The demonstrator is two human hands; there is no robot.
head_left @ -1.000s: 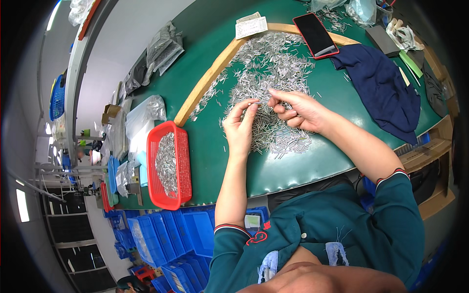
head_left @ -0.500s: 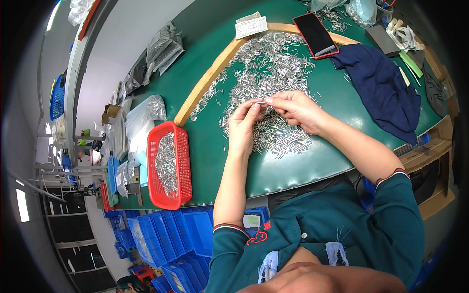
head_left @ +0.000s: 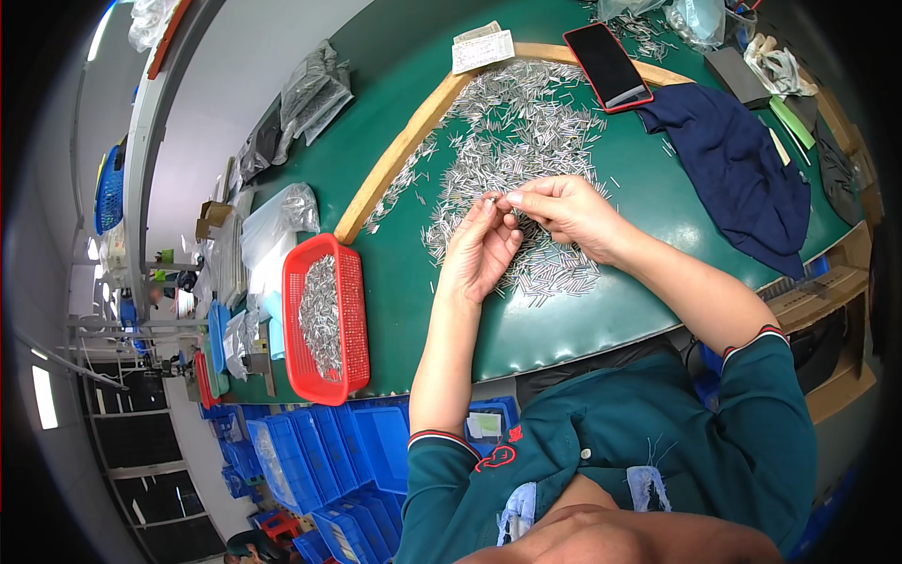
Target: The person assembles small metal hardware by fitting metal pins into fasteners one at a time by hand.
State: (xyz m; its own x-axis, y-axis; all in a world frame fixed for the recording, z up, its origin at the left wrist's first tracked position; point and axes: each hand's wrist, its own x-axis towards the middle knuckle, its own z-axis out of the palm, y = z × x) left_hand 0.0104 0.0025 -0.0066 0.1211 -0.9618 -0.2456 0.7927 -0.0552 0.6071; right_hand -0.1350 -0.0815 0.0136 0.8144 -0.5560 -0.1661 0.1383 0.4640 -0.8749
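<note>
A wide heap of short silvery metal pins point(head_left: 517, 141) covers the middle of the green table. Over its near part, my left hand point(head_left: 482, 249) is turned partly palm up, with thumb and forefinger pinched on a small metal pin point(head_left: 492, 200). Close beside those fingertips, my right hand point(head_left: 573, 218) has its thumb and forefinger pressed together; whatever lies between them is too small to make out. To the left stands a red plastic basket point(head_left: 357, 320) holding a pile of similar metal pins point(head_left: 320, 315).
Wooden strips point(head_left: 399, 155) border the heap at the back and left. A phone point(head_left: 609, 68) and paper slips point(head_left: 483, 51) lie on them. Dark blue cloth point(head_left: 728, 169) is at the right, plastic bags point(head_left: 315, 89) at the back left, and blue bins point(head_left: 381, 446) below the table edge.
My left hand has rolled to show more of its palm, its lower fingers loosening. My right fingertips have shifted slightly, still near the left ones.
</note>
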